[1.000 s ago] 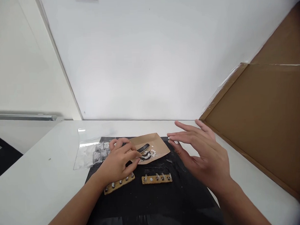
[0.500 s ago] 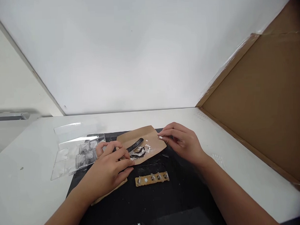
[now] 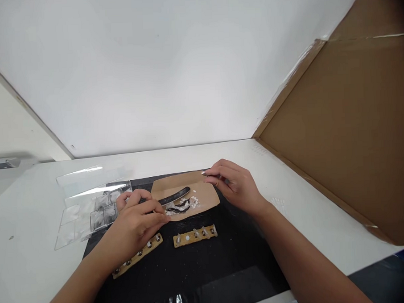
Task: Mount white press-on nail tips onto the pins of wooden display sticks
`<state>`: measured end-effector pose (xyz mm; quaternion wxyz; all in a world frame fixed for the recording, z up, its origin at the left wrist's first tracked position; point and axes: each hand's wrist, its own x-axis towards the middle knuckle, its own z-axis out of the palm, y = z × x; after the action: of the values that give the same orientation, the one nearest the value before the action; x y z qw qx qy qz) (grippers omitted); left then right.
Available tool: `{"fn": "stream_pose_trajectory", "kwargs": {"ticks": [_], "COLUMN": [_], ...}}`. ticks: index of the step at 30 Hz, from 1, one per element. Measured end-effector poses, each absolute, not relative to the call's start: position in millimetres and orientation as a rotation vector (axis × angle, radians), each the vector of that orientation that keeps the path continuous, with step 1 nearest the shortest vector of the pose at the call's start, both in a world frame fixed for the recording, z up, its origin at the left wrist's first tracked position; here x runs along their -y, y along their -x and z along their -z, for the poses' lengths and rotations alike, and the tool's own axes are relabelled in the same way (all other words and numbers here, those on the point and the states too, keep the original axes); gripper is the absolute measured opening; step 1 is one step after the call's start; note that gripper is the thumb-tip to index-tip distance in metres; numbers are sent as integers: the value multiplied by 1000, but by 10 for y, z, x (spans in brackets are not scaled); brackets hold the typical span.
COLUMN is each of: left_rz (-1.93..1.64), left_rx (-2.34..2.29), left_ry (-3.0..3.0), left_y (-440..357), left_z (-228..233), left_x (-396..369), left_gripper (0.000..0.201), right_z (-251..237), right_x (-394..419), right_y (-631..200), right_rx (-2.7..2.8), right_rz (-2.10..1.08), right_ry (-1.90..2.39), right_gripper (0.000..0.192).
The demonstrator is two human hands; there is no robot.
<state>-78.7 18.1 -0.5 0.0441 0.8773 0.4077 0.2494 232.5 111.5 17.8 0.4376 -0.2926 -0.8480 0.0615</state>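
My right hand (image 3: 235, 185) hovers over the far right corner of a brown paper sheet (image 3: 204, 194) and pinches a small white piece (image 3: 204, 173) between thumb and fingertips. My left hand (image 3: 138, 219) rests at the paper's left edge with its fingertips pinched together beside a pile of white bits and dark scraps (image 3: 184, 205). Whether it holds anything is hidden. A black strip (image 3: 175, 197) lies on the paper. Two wooden strips with metal pegs lie on the black mat (image 3: 200, 272): one in the middle (image 3: 195, 235), one partly under my left wrist (image 3: 138, 256).
Clear plastic sheets (image 3: 87, 203) lie at the left, partly on the mat and partly on the white table (image 3: 35, 248). A large brown cardboard panel (image 3: 348, 131) leans at the right. A white wall stands behind the table.
The view has swung down and left. My right hand closed from spread fingers onto a small white piece and moved in over the paper. My left hand stayed at the pile.
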Motion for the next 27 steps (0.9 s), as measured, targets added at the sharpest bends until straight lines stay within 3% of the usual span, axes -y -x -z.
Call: {"fn": "stream_pose_trajectory", "kwargs": {"ticks": [22, 27], "left_rz": [-680, -832], "left_rx": [-1265, -1269], "left_ry": [-2725, -2673], "left_y": [765, 722], "left_z": [-18, -42], "left_x": [-138, -109], "left_gripper": [10, 10], "right_z": [-87, -120], "right_x": [-819, -658], "right_y": [-2020, -1898], "right_rx": [2213, 2138], "right_rz": [-408, -832], "right_ry": [719, 764], "right_gripper": [13, 15]}}
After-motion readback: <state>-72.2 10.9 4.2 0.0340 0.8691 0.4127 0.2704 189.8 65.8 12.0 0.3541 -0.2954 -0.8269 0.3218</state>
